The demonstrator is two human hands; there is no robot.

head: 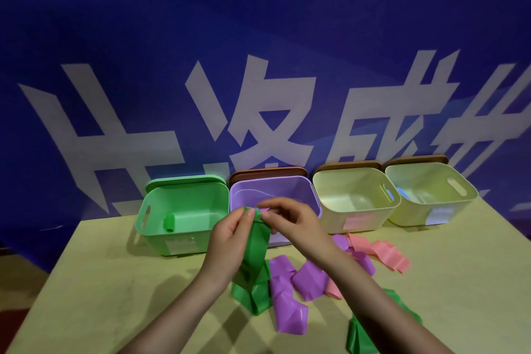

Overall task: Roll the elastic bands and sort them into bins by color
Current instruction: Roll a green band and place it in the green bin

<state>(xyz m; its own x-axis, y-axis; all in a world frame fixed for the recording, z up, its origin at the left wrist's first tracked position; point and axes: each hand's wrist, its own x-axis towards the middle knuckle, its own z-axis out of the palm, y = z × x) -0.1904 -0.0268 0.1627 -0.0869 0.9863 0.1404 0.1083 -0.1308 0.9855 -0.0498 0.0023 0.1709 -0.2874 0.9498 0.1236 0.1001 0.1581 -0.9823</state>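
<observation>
Currently left hand [230,234] and right hand [290,223] both pinch the green band's [254,250] top end, tail hanging, likely to start rolling it for the green bin [184,210].

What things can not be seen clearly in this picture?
- Purple bin: head view; both hands cover its front, so its contents are hidden.
- Top of the green band: the left hand and right hand pinch it; any roll is hidden.
- Second green band: the right forearm and the bottom edge cut it off.
- Bin labels: too blurred to read.
</observation>
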